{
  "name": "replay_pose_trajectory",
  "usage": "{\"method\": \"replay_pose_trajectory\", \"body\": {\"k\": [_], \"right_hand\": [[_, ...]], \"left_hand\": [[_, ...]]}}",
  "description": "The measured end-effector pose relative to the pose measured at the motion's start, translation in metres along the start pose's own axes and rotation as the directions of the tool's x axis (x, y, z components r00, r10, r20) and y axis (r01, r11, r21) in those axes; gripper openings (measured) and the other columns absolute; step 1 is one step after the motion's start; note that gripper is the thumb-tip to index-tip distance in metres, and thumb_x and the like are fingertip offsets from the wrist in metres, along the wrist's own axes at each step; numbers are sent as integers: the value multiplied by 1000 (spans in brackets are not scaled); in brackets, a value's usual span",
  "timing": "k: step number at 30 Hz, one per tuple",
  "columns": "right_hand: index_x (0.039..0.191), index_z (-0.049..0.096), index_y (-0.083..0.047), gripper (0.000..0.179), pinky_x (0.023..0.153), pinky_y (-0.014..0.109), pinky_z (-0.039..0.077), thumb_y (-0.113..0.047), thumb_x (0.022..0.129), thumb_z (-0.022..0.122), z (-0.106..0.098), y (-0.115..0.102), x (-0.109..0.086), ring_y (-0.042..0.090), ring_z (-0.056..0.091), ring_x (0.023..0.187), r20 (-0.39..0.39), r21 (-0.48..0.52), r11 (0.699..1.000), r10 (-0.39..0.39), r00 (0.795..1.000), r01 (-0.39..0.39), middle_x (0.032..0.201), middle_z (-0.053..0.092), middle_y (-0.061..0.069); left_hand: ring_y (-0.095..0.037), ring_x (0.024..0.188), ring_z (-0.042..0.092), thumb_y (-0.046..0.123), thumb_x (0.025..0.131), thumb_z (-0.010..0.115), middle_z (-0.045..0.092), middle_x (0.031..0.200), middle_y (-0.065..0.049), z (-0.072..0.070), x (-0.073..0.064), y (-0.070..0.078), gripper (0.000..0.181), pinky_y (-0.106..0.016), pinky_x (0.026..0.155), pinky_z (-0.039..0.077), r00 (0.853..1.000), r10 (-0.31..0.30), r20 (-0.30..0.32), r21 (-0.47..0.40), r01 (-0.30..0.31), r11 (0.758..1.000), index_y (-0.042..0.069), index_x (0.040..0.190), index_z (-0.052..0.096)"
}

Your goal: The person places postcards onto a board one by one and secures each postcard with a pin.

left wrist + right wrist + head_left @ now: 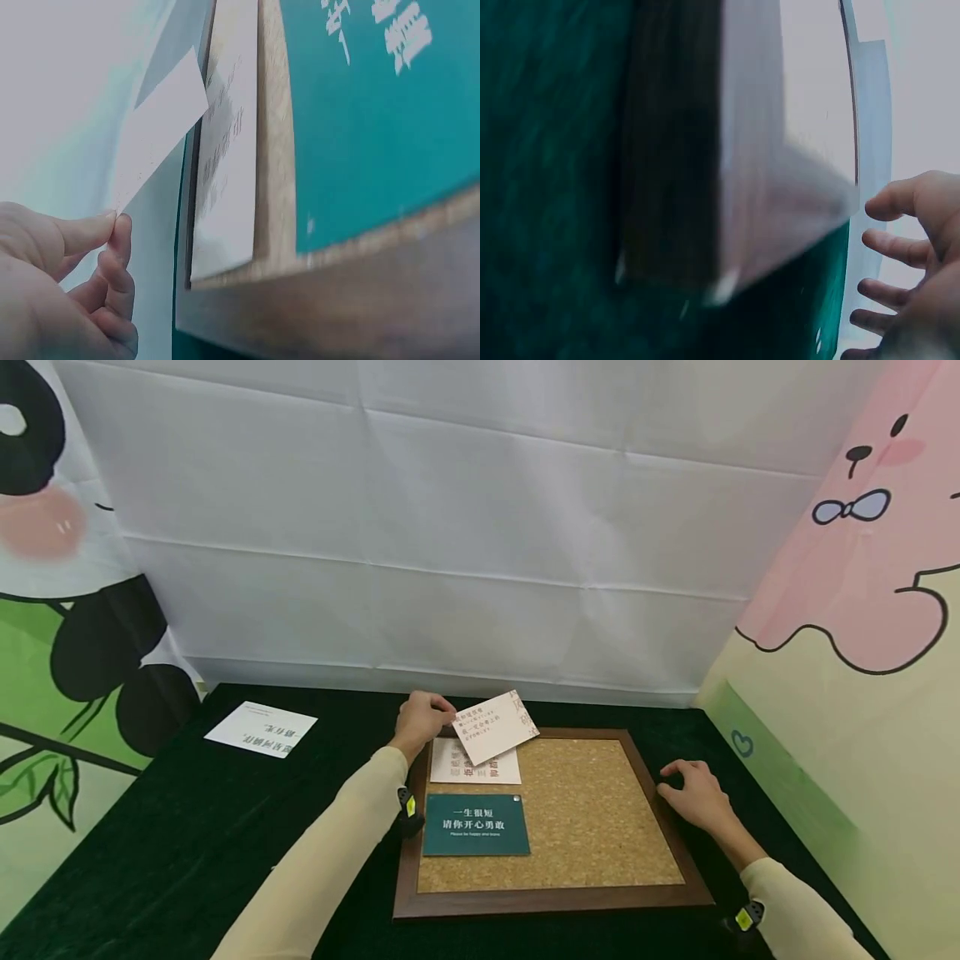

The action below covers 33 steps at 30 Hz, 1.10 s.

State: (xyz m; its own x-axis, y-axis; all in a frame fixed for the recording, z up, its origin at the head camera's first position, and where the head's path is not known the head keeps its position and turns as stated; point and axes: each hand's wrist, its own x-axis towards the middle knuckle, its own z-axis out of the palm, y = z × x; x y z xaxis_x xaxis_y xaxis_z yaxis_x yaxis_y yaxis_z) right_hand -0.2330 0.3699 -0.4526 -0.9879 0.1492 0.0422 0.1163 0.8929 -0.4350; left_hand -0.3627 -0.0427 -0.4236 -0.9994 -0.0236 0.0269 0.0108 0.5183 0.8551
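Note:
My left hand pinches a cream card by its left corner, thumb against forefinger. The card is raised and tilted over the top left of a cork board with a brown wooden frame. Partly hidden beneath it in the head view, a white card with red and grey lettering lies on the cork. Below that one lies a teal card with white lettering, a small light dot at its upper right corner. Holding nothing, my right hand hovers by the frame's right side, fingers loosely bent and spread.
Another white card lies on the dark green tablecloth at the back left. A white cloth backdrop hangs behind the table, with cartoon-printed cloths on both sides.

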Motion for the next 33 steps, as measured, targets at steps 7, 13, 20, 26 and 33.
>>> {"method": "replay_pose_trajectory", "body": {"k": [7, 13, 20, 26, 33], "right_hand": [[117, 55, 5, 33, 88, 65, 38, -19, 94, 55, -7, 27, -8, 56, 40, 115, -30, 36, 999, 40, 999, -39, 135, 30, 40], [116, 54, 7, 33, 85, 63, 38, -19, 95, 53, -13, 45, -11, 55, 38, 114, -38, 48, 996, 80, 996, -79, 132, 29, 41], [114, 53, 8, 32, 80, 57, 39, -17, 94, 54, -15, 55, -13, 51, 40, 107, -44, 61, 996, 72, 996, -70, 130, 30, 41], [113, 53, 8, 33, 75, 52, 40, -18, 93, 55, -13, 56, -12, 47, 43, 98, -45, 45, 997, 66, 997, -64, 127, 32, 41], [111, 54, 7, 31, 73, 49, 39, -17, 92, 55, -13, 55, -13, 45, 43, 96, -58, 36, 998, 54, 997, -52, 124, 34, 40]], "left_hand": [[-22, 88, 59, 17, 92, 68, 69, 100, -6, 21, -11, 16, 9, -36, 76, 45, 999, 26, 35, 35, -27, 999, 12, 90, 75], [-23, 91, 58, 15, 92, 67, 67, 102, -6, 38, -20, 30, 9, -39, 82, 46, 995, 54, 89, -8, -53, 999, 10, 92, 74], [-21, 86, 60, 16, 90, 70, 69, 96, -5, 56, -20, 43, 8, -39, 79, 45, 983, 126, 134, 13, -129, 992, 10, 90, 75], [-19, 76, 60, 14, 90, 70, 71, 91, -4, 72, -20, 47, 7, -32, 64, 43, 974, 141, 178, 28, -148, 989, 10, 90, 76], [-19, 79, 59, 14, 90, 70, 70, 97, -3, 89, -21, 53, 7, -35, 69, 44, 969, 177, 171, 108, -197, 975, 11, 90, 77]]}}
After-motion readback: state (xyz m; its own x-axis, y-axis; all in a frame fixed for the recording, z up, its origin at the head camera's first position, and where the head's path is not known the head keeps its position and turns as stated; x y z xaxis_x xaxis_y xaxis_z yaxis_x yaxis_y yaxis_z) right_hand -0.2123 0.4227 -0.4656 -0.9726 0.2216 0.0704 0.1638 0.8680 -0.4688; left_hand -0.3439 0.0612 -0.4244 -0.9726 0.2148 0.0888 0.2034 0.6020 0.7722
